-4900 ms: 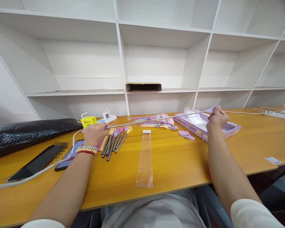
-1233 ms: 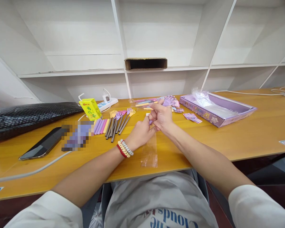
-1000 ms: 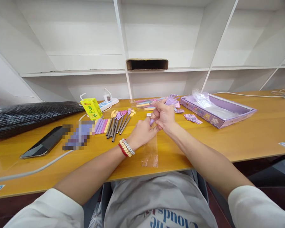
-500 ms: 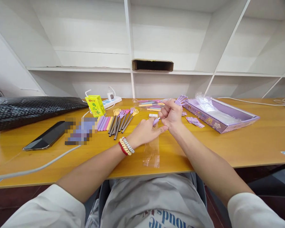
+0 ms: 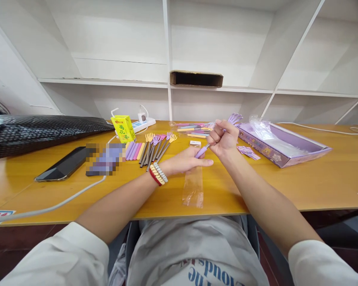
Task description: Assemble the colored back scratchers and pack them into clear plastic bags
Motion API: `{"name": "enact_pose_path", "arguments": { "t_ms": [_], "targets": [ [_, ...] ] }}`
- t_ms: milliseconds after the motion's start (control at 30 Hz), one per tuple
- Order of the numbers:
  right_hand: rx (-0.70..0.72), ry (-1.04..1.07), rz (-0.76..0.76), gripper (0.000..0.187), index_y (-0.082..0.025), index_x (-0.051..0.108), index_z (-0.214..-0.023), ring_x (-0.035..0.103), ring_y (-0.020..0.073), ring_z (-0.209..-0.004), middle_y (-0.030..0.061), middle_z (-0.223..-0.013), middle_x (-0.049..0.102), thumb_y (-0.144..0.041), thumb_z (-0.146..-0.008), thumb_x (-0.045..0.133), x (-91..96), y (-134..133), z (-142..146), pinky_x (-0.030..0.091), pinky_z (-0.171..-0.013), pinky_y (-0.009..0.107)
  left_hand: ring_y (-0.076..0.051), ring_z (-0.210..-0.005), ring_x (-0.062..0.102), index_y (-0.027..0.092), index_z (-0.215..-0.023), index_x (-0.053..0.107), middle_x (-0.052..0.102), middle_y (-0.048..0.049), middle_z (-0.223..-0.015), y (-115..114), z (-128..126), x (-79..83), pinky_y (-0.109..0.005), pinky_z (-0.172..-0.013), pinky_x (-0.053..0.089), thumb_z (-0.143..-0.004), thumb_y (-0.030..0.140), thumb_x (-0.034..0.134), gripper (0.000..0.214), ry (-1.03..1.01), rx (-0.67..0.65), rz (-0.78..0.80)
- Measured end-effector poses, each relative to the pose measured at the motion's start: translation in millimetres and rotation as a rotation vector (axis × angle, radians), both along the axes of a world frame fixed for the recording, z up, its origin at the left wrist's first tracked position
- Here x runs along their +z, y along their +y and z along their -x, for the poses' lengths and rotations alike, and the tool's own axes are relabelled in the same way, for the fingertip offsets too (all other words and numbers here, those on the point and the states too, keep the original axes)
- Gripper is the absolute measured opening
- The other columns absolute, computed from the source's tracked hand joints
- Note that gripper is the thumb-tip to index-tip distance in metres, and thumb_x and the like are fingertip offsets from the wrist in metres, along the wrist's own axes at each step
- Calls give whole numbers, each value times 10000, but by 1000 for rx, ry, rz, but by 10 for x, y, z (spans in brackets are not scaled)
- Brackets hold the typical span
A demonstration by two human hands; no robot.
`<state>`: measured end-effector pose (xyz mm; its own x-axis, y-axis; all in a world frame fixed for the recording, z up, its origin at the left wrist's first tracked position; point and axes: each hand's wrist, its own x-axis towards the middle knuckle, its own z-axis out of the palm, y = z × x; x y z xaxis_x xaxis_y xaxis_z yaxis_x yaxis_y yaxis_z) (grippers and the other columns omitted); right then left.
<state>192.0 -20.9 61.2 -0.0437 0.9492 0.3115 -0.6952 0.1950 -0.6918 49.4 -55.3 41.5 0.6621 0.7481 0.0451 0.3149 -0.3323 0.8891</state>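
A purple back scratcher (image 5: 201, 152) with a hand-shaped head spans both my hands above the table. My right hand (image 5: 225, 137) is closed in a fist around its metal shaft, the purple claw head (image 5: 235, 118) sticking out beyond it. At the other end my left hand (image 5: 186, 161) holds the purple handle, thumb stretched out to the right; its other fingers are mostly hidden. Under the hands lies a clear plastic sleeve (image 5: 193, 192). Several back scratcher heads on metal shafts (image 5: 155, 149) lie to the left, beside a row of coloured handles (image 5: 134, 151).
A yellow drink carton (image 5: 123, 129), a power strip (image 5: 144, 124), a phone (image 5: 64, 163) and a black wrapped roll (image 5: 44, 133) are at left. Packaged scratchers (image 5: 193, 128) lie behind my hands. Small cards (image 5: 248, 152) and a purple box (image 5: 282, 155) sit at right.
My right hand has moved slightly right and up relative to my left, and more of the purple handle shows between them. My left thumb has moved away from my right wrist. The camera view has shifted slightly.
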Motion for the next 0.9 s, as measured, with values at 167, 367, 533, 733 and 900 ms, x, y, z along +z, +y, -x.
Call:
{"name": "enact_pose_path", "arguments": {
  "t_ms": [167, 367, 533, 733, 900],
  "targets": [
    [4, -26, 9, 504, -193, 142, -550, 120, 29, -316, -107, -406, 114, -267, -616, 636, 15, 20, -47, 127, -320, 208, -34, -383, 112, 221, -727, 306, 180, 99, -529, -23, 22, 17, -196, -358, 110, -753, 484, 579, 380, -98, -54, 310],
    [-30, -17, -3, 435, -198, 213, -524, 130, 37, -308, -105, -399, 102, -323, -643, 612, 51, 53, -138, 137, -314, 208, -86, -489, 349, 196, -635, 346, 367, 43, -562, -24, -73, 6, -251, -479, 281, -806, 487, 491, 367, 76, 154, -305],
    [-77, -17, -3, 412, -198, 242, -513, 143, 42, -307, -101, -396, 104, -362, -665, 588, 68, 80, -201, 158, -318, 209, -143, -588, 480, 194, -758, 462, 522, 1, -663, -80, -78, -24, -274, -554, 317, -819, 442, 488, 256, 254, 303, -615],
    [-78, 46, 23, 362, -199, 259, -513, 125, 46, -311, -101, -388, 114, -325, -656, 566, 22, 112, -205, 154, -319, 213, -186, -629, 548, 199, -1007, 476, 591, -29, -755, -109, -53, -86, -271, -551, 322, -886, 464, 365, 312, 300, 326, -636],
    [-67, 68, 50, 340, -193, 250, -514, 121, 45, -318, -100, -383, 133, -293, -630, 554, -127, 98, -104, 153, -329, 210, -195, -615, 554, 213, -958, 513, 583, -28, -691, -34, -3, -209, -283, -564, 346, -915, 394, 312, 274, 356, 353, -643]
  ]
}}
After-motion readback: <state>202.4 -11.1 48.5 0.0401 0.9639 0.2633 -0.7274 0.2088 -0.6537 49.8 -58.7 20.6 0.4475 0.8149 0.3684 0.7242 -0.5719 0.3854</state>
